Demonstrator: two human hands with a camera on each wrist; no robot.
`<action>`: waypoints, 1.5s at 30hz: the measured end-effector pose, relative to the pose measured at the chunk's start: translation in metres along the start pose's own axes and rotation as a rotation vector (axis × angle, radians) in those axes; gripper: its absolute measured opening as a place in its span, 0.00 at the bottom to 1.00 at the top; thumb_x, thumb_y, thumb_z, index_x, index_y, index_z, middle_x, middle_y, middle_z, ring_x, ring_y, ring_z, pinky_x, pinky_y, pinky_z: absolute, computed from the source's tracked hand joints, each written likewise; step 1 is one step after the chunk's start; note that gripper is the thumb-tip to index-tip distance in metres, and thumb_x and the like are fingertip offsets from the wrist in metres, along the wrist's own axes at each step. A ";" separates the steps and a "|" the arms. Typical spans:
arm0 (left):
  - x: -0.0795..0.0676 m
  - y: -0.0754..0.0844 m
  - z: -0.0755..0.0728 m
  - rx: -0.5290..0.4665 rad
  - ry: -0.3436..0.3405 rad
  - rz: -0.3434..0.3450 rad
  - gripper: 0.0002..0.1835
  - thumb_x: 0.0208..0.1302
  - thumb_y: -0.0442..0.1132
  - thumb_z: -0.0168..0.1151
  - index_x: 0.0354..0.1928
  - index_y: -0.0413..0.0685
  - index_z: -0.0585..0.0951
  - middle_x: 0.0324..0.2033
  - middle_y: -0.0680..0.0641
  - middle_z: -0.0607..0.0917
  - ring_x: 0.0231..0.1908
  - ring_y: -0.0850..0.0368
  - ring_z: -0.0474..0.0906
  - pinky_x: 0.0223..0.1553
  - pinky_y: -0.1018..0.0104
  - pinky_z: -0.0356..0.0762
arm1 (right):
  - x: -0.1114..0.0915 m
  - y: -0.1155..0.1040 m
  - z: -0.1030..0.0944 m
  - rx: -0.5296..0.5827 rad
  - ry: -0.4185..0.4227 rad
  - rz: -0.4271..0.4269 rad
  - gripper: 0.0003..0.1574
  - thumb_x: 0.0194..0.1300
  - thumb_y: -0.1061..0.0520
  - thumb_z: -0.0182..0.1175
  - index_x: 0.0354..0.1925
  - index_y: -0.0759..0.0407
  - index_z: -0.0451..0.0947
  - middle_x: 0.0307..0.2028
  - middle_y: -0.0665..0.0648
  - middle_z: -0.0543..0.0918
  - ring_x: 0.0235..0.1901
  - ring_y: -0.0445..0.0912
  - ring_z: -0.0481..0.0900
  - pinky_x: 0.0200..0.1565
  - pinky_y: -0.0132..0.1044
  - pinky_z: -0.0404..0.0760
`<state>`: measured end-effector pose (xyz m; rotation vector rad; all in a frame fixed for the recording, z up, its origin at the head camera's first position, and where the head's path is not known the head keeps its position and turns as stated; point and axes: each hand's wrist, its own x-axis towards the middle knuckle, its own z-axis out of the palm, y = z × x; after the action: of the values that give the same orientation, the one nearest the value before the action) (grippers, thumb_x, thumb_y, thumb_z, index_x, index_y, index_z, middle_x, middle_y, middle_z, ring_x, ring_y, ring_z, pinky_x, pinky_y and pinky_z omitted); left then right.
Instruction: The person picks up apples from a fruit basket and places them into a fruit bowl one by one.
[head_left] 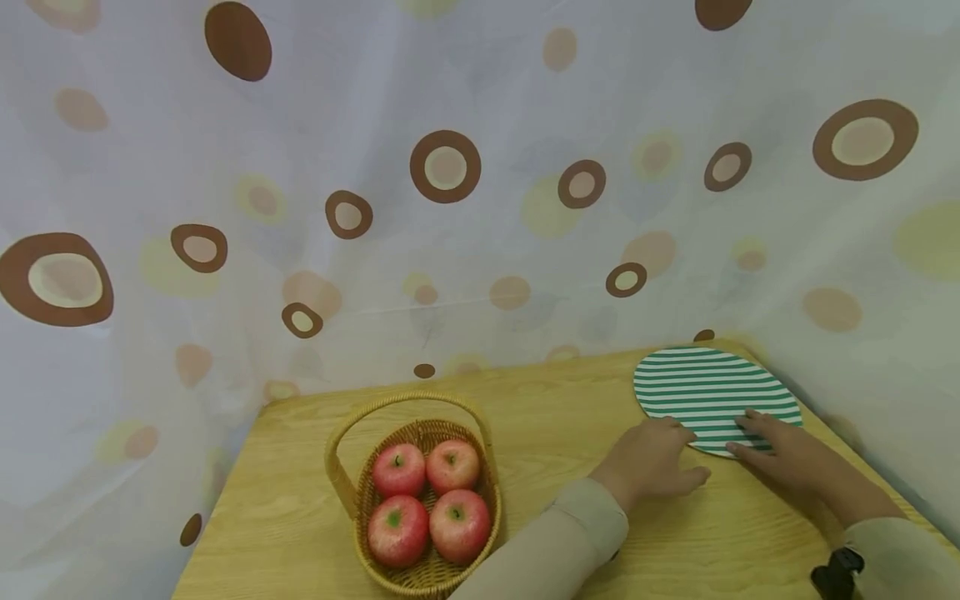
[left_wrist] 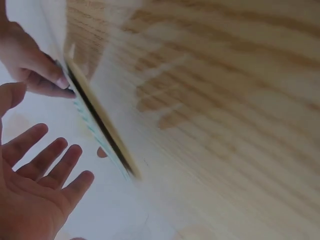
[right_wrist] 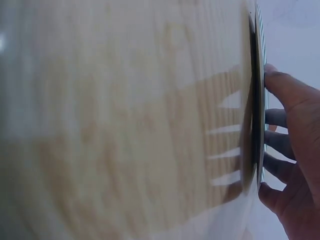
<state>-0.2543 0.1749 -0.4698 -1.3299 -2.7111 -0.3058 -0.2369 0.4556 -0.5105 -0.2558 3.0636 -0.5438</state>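
Observation:
A round placemat (head_left: 708, 387) with green and white stripes lies at the far right of the wooden table. My right hand (head_left: 787, 454) rests its fingertips on the mat's near right part. In the right wrist view, the fingers of this hand (right_wrist: 295, 145) are spread and meet the striped top face of the thin mat (right_wrist: 260, 100). My left hand (head_left: 648, 462) hovers by the near left edge of the mat, partly overlapping it in the head view. Seen from the left wrist, that hand (left_wrist: 40, 185) has its fingers loosely spread, with nothing in them.
A wicker basket (head_left: 497, 500) with a tall handle stands left of my left forearm. Several red apples (head_left: 398, 531) sit inside it. The wooden table (head_left: 285, 492) meets a white curtain (head_left: 495, 100) with brown and yellow dots at the back and both sides.

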 end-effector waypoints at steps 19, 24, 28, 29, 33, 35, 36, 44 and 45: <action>0.047 0.015 0.024 0.181 -0.160 -0.064 0.18 0.84 0.58 0.48 0.63 0.67 0.81 0.59 0.65 0.82 0.59 0.71 0.78 0.63 0.78 0.74 | 0.005 0.004 -0.008 -0.058 0.004 -0.012 0.45 0.78 0.36 0.60 0.70 0.74 0.73 0.70 0.85 0.68 0.64 0.84 0.70 0.56 0.75 0.77; 0.055 0.011 0.030 0.213 -0.232 -0.167 0.28 0.83 0.66 0.40 0.79 0.79 0.65 0.77 0.65 0.68 0.76 0.66 0.66 0.75 0.71 0.67 | 0.009 0.005 -0.006 -0.046 -0.015 -0.032 0.45 0.79 0.37 0.59 0.70 0.74 0.73 0.69 0.85 0.68 0.62 0.84 0.71 0.54 0.74 0.78; 0.060 0.008 0.036 0.241 -0.265 -0.225 0.29 0.81 0.71 0.37 0.80 0.87 0.60 0.80 0.64 0.63 0.78 0.64 0.63 0.75 0.68 0.67 | 0.011 0.008 -0.003 -0.061 -0.024 -0.034 0.45 0.78 0.37 0.60 0.69 0.76 0.73 0.69 0.85 0.69 0.62 0.86 0.70 0.52 0.75 0.78; 0.061 0.006 0.037 0.254 -0.268 -0.241 0.29 0.81 0.71 0.36 0.80 0.88 0.60 0.80 0.64 0.63 0.78 0.64 0.62 0.76 0.67 0.66 | 0.012 0.009 -0.002 -0.062 -0.021 -0.039 0.45 0.78 0.37 0.60 0.69 0.76 0.73 0.68 0.85 0.69 0.61 0.86 0.70 0.52 0.75 0.78; 0.063 0.006 0.043 0.329 -0.269 -0.280 0.29 0.79 0.74 0.34 0.78 0.91 0.60 0.80 0.65 0.62 0.79 0.63 0.61 0.78 0.65 0.63 | 0.012 0.010 -0.004 -0.036 -0.023 -0.057 0.45 0.78 0.38 0.61 0.69 0.76 0.73 0.68 0.86 0.69 0.62 0.86 0.70 0.52 0.75 0.78; 0.062 0.006 0.043 0.349 -0.267 -0.284 0.30 0.78 0.75 0.32 0.78 0.91 0.61 0.80 0.66 0.62 0.79 0.62 0.60 0.78 0.64 0.63 | 0.011 0.009 -0.004 -0.024 -0.026 -0.054 0.45 0.78 0.38 0.62 0.69 0.76 0.73 0.69 0.86 0.68 0.62 0.86 0.69 0.52 0.75 0.79; 0.062 0.006 0.044 0.350 -0.266 -0.286 0.30 0.78 0.75 0.32 0.78 0.91 0.61 0.80 0.66 0.62 0.79 0.61 0.60 0.78 0.64 0.63 | 0.011 0.009 -0.004 -0.019 -0.033 -0.051 0.45 0.77 0.38 0.62 0.69 0.76 0.72 0.69 0.86 0.68 0.63 0.86 0.69 0.52 0.75 0.78; 0.065 0.011 0.040 0.301 -0.260 -0.281 0.29 0.79 0.74 0.33 0.78 0.90 0.63 0.80 0.66 0.62 0.80 0.60 0.59 0.78 0.61 0.65 | 0.009 0.004 -0.006 -0.004 -0.052 -0.033 0.46 0.78 0.37 0.61 0.71 0.74 0.72 0.71 0.85 0.66 0.63 0.86 0.69 0.52 0.75 0.79; 0.066 0.012 0.040 0.294 -0.261 -0.285 0.29 0.79 0.74 0.33 0.78 0.91 0.62 0.80 0.66 0.62 0.80 0.60 0.59 0.78 0.60 0.65 | 0.008 0.003 -0.007 -0.005 -0.049 -0.027 0.46 0.78 0.36 0.61 0.71 0.74 0.72 0.71 0.85 0.66 0.63 0.86 0.69 0.52 0.74 0.79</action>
<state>-0.2849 0.2420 -0.4948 -0.9633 -3.0086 0.2573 -0.2457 0.4597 -0.5054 -0.3066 3.0185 -0.5231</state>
